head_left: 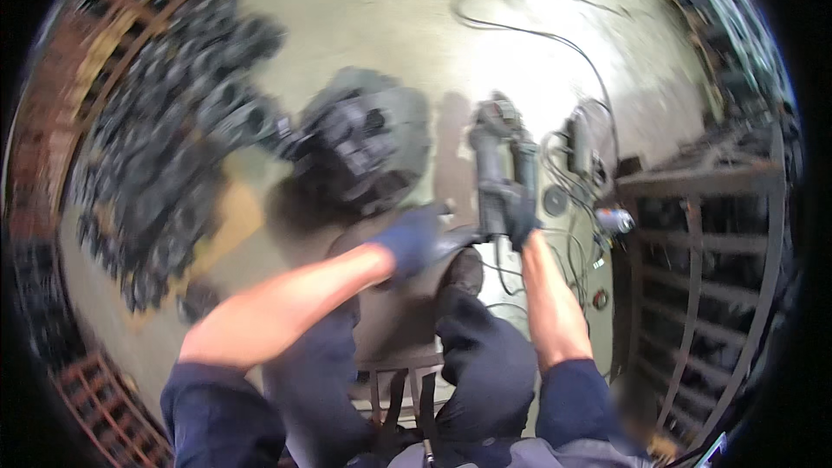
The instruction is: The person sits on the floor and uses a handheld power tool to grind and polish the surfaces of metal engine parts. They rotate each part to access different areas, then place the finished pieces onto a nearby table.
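Observation:
My right hand (pixel 522 218), in a dark glove, is closed around the rear end of a long grey power tool (pixel 491 169) that looks like an angle grinder. A second slim dark body (pixel 525 160) lies along its right side. My left hand (pixel 409 243), in a dark blue glove, is over the gap between my knees and smeared by motion. Beside its fingers is a blurred grey piece (pixel 457 240), reaching toward the tool's rear; whether my left hand grips it is unclear. Ahead of my left hand, blocky dark metal parts (pixel 360 134) sit on a rounded grey support.
A large heap of dark metal parts (pixel 156 139) covers the left floor. Cables (pixel 555 35) loop at the right, near a round disc (pixel 555 200) and a can (pixel 614 221). A metal rack or crate (pixel 693 269) stands at the right, a rusty grid crate (pixel 113 407) at lower left.

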Motion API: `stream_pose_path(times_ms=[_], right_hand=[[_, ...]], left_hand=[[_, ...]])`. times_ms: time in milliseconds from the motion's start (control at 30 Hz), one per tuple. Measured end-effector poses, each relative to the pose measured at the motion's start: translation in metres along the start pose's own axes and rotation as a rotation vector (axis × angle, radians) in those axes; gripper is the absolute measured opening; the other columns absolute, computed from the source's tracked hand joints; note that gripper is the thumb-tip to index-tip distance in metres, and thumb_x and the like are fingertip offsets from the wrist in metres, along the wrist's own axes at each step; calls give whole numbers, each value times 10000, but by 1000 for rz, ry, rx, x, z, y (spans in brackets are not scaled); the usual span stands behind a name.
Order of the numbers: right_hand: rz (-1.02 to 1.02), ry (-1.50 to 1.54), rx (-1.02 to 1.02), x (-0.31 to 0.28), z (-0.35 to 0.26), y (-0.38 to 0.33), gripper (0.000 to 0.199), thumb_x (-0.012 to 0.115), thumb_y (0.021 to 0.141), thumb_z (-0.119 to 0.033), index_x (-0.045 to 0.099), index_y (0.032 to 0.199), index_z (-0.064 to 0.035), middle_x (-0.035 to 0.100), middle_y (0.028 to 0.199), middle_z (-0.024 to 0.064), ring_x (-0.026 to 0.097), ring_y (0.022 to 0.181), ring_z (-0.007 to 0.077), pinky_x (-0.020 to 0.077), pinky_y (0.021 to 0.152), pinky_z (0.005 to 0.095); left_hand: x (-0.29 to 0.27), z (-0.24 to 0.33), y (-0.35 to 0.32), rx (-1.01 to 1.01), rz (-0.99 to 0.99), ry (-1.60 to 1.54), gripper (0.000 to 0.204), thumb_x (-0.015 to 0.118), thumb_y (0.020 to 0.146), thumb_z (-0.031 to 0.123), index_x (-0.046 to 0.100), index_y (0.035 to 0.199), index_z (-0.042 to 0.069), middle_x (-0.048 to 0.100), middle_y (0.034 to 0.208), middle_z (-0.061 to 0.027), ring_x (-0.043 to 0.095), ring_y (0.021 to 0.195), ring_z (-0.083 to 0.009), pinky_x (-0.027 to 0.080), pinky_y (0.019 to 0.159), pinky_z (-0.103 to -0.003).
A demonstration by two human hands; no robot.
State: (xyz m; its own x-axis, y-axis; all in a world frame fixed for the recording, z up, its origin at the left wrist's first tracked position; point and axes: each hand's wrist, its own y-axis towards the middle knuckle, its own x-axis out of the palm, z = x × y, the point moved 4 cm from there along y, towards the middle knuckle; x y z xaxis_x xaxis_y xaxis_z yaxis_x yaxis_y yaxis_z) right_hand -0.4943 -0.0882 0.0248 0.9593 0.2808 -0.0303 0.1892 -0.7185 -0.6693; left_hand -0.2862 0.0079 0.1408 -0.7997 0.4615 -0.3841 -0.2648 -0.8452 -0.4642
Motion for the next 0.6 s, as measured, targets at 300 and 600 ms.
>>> stream_pose_path(times_ms=[300,600], right_hand=[[70,-429,-889,61,-193,-187,569,782,868,-149,484,1300,70,684,1024,129,685,852,226,580,759,309],[-212,402,-413,46,-206,-174,733,419,1002,-596,484,1394,20,670,1174,210,691,1000,295,571,896,411]], left_hand=[[28,131,20,294,861,-729,910,809,825,462,287,1373,-43,612,1104,-197,642,1011,-239,534,879,-343],[41,129,-19,553,-48,-1468,797,803,837,142,297,1423,-47,668,1072,-155,694,909,-197,595,847,-312]])
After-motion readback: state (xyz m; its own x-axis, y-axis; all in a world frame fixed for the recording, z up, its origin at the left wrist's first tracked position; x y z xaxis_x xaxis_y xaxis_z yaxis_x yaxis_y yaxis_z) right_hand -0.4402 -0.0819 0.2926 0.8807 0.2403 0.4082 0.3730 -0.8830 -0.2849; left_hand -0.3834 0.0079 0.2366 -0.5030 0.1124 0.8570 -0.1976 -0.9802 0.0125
